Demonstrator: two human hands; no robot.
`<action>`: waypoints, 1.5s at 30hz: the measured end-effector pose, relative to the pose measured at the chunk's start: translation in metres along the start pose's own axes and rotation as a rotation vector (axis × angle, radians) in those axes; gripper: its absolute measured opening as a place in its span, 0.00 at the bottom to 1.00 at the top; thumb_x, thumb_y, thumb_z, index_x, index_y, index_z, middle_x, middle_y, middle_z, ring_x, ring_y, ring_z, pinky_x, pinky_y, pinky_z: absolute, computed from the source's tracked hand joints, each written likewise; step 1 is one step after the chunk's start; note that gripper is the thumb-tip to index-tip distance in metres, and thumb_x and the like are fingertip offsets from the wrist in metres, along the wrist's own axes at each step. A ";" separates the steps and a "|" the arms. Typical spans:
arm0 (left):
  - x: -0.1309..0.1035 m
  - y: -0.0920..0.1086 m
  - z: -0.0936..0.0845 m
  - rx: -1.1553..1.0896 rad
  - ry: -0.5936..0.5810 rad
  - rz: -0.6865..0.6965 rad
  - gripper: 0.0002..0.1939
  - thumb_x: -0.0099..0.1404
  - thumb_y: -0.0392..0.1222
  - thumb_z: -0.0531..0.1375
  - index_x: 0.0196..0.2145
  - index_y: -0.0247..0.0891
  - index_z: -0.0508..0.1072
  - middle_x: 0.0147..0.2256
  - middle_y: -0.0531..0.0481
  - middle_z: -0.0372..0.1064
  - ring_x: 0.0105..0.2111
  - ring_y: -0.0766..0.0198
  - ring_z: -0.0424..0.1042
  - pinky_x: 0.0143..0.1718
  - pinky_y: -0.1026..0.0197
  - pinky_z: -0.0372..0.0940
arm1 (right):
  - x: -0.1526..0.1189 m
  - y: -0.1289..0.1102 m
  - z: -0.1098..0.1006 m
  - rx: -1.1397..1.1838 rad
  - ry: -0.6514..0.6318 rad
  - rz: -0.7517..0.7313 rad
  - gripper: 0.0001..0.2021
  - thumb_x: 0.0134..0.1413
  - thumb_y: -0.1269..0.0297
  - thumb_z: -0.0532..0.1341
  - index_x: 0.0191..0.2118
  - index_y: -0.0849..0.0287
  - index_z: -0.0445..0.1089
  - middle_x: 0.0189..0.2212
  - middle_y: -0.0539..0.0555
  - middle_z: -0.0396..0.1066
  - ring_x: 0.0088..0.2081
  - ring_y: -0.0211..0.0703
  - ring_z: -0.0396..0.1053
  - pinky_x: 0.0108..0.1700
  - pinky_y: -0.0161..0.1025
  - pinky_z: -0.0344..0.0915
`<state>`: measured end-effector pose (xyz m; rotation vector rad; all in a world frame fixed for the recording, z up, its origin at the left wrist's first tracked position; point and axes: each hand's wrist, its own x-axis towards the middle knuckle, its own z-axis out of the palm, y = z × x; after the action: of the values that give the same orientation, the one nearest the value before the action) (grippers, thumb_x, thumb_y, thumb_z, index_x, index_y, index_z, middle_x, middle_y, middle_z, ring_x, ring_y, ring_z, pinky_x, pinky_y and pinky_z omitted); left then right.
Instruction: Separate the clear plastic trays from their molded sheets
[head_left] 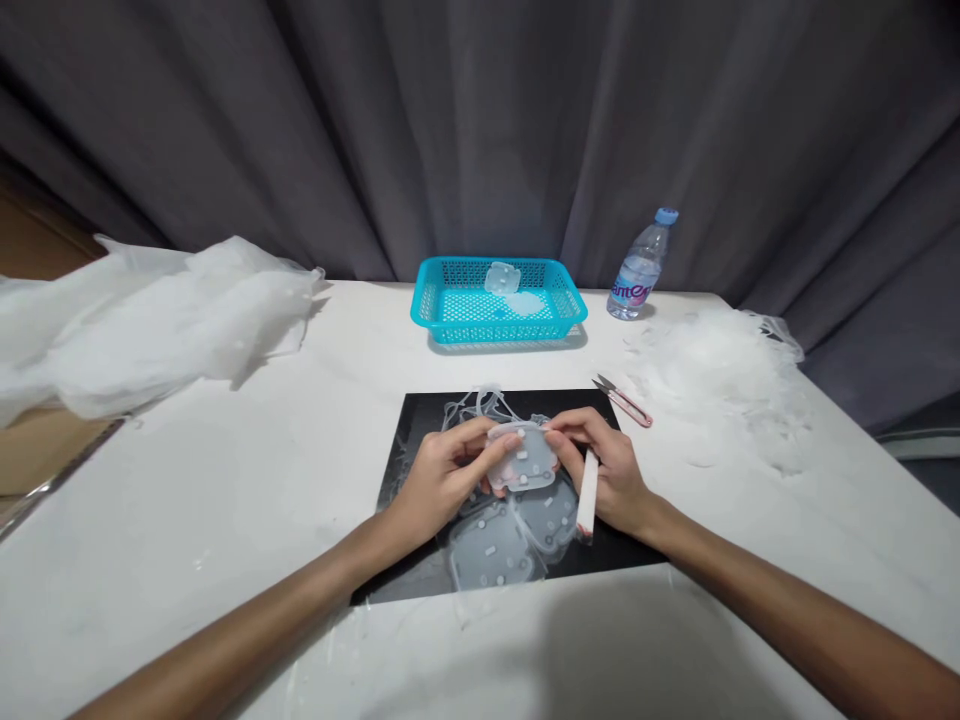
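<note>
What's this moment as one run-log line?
left hand: holds translucent piece; right hand: same piece's edge, white stick; beneath: black mat; beyond: blue basket

Plastic pieces (pixel 491 550) on mat (pixel 611 553); basket (pixel 495 333) behind mat, bottle (pixel 637 275) to its right.

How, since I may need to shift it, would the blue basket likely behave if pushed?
The blue basket is probably light for its size, being perforated. It would likely slide rather than tip, since it is low and wide. The translucent piece inside might shift, as nothing visible fastens it.
</note>
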<state>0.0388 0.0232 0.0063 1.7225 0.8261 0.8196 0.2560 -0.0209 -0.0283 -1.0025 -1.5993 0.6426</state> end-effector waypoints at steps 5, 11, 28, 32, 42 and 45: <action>0.004 -0.002 -0.001 -0.126 -0.036 -0.060 0.21 0.77 0.54 0.58 0.32 0.36 0.76 0.22 0.53 0.75 0.20 0.66 0.72 0.24 0.65 0.69 | 0.002 -0.006 0.002 0.106 -0.001 0.131 0.08 0.71 0.57 0.62 0.45 0.56 0.70 0.25 0.46 0.73 0.25 0.37 0.74 0.27 0.32 0.67; -0.001 -0.006 -0.009 0.132 0.033 0.016 0.26 0.81 0.55 0.47 0.33 0.37 0.73 0.27 0.51 0.74 0.27 0.64 0.73 0.32 0.62 0.68 | 0.046 -0.001 -0.001 0.006 0.062 0.111 0.12 0.71 0.52 0.60 0.43 0.56 0.68 0.25 0.46 0.71 0.26 0.37 0.71 0.30 0.34 0.67; -0.003 -0.013 -0.032 0.734 -0.417 0.421 0.35 0.70 0.63 0.62 0.65 0.40 0.66 0.63 0.36 0.69 0.61 0.45 0.73 0.59 0.46 0.69 | 0.059 0.010 -0.009 -0.696 -0.189 -0.096 0.06 0.71 0.60 0.60 0.44 0.56 0.71 0.44 0.57 0.75 0.46 0.52 0.73 0.49 0.47 0.69; 0.004 -0.012 -0.039 0.741 -0.312 0.475 0.32 0.69 0.64 0.63 0.60 0.38 0.70 0.58 0.36 0.74 0.58 0.43 0.74 0.60 0.43 0.68 | 0.025 0.010 -0.009 -0.699 -0.303 -0.146 0.09 0.71 0.58 0.62 0.49 0.56 0.69 0.45 0.57 0.74 0.47 0.51 0.74 0.47 0.46 0.71; -0.019 -0.016 -0.066 0.656 -0.311 0.373 0.23 0.70 0.56 0.66 0.56 0.42 0.76 0.62 0.41 0.72 0.61 0.48 0.73 0.64 0.46 0.67 | 0.037 0.035 -0.046 -0.858 -0.159 -0.088 0.11 0.75 0.64 0.51 0.43 0.56 0.70 0.40 0.59 0.73 0.43 0.54 0.68 0.43 0.49 0.65; -0.021 -0.014 -0.064 0.659 -0.359 0.329 0.28 0.72 0.57 0.64 0.64 0.44 0.72 0.66 0.42 0.68 0.65 0.49 0.70 0.66 0.46 0.65 | 0.033 0.021 -0.047 -0.747 -0.043 -0.108 0.15 0.77 0.59 0.48 0.49 0.55 0.71 0.44 0.59 0.71 0.49 0.55 0.68 0.52 0.54 0.65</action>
<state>-0.0277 0.0402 0.0059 2.5480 0.6026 0.4332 0.3052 0.0132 -0.0162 -1.4221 -1.9640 -0.0351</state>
